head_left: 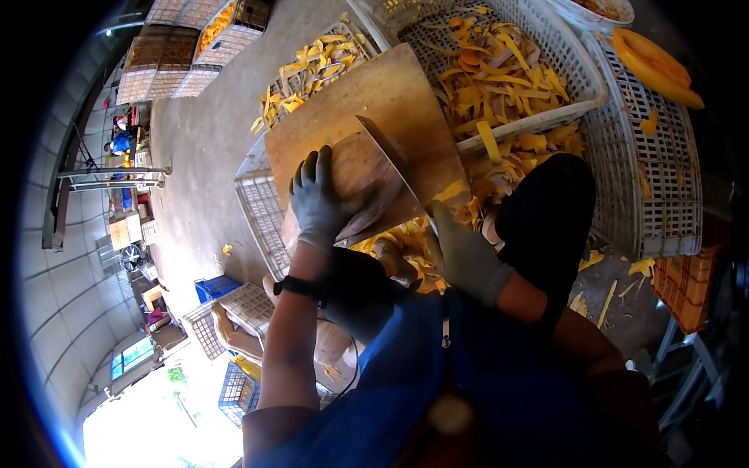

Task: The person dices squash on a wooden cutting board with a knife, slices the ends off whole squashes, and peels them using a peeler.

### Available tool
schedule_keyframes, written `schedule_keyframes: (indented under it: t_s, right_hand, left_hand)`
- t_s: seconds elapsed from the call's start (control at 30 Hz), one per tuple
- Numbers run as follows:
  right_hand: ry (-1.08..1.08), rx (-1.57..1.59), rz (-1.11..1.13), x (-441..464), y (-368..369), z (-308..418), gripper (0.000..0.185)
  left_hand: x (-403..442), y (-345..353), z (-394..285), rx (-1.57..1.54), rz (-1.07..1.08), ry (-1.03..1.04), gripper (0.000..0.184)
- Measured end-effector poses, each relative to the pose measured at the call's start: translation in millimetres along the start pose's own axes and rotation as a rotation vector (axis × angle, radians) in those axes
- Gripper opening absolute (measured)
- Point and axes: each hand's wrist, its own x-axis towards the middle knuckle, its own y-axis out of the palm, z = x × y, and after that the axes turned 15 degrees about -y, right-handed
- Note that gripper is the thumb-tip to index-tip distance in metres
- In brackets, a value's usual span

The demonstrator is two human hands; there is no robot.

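Observation:
A large tan squash (pixel 355 168) lies on a stained wooden board (pixel 312 129), which rests across a white crate. My left hand (pixel 318 204), in a grey glove, presses on the squash's left side with its fingers spread. In my right hand (pixel 464 253), also gloved, is the handle of a broad knife (pixel 388 156). The blade stands on edge along the squash's right side, its tip toward the board's far part. Whether the blade has entered the flesh cannot be made out. Orange peel strips (pixel 413 249) lie below the board.
A white crate (pixel 589 93) of peels stands beyond the board at right. Another crate (pixel 663 187) bears a peeled orange piece (pixel 655 66). More peels (pixel 316 66) lie at the board's far left. Stacked crates (pixel 160 58) stand at upper left.

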Motion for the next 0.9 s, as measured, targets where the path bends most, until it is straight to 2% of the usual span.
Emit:
schedule_keyframes:
  t_s: [0.07,0.23,0.33,0.43,0.53,0.57,0.63,0.7,0.73,0.8,0.83,0.9]
  right_hand:
    - [0.057,-0.013,0.056,10,-4,1,0.037]
    - [-0.027,-0.094,0.022,62,10,-44,0.032]
    - [0.028,-0.072,0.133,100,8,-83,0.029]
    - [0.047,0.042,-0.094,79,-9,-70,0.027]
    - [0.046,0.158,-0.232,48,-3,-82,0.026]
    - [0.023,0.157,-0.219,40,-3,-82,0.026]
    - [-0.023,0.166,-0.200,24,-1,-75,0.024]
    - [0.165,0.348,-0.032,15,-14,-50,0.023]
    - [0.266,0.439,0.058,9,-18,-42,0.022]
    - [-0.001,0.254,-0.079,-6,-6,-59,0.022]
    - [-0.126,0.161,-0.154,-9,-1,-65,0.022]
    - [-0.111,0.199,-0.222,-6,-1,-62,0.023]
  left_hand:
    - [1,-1,-1,-0.012,-0.014,0.020,0.091]
    - [2,-5,-1,-0.038,-0.026,0.036,0.088]
    - [-6,0,6,-0.053,-0.082,0.118,0.091]
    - [-15,-8,12,-0.105,-0.121,0.267,0.085]
    - [8,-9,21,-0.197,0.001,0.411,0.073]
    - [16,-11,20,-0.225,0.068,0.453,0.062]
    - [22,-7,24,-0.190,0.090,0.628,0.059]
    - [31,-1,31,-0.202,0.184,0.808,0.054]
    - [32,-6,30,-0.072,0.090,0.722,0.057]
    - [34,-15,26,0.179,-0.089,0.547,0.064]
    - [40,-13,28,0.090,0.005,0.303,0.074]
    - [56,6,38,-0.093,0.200,-0.199,0.095]
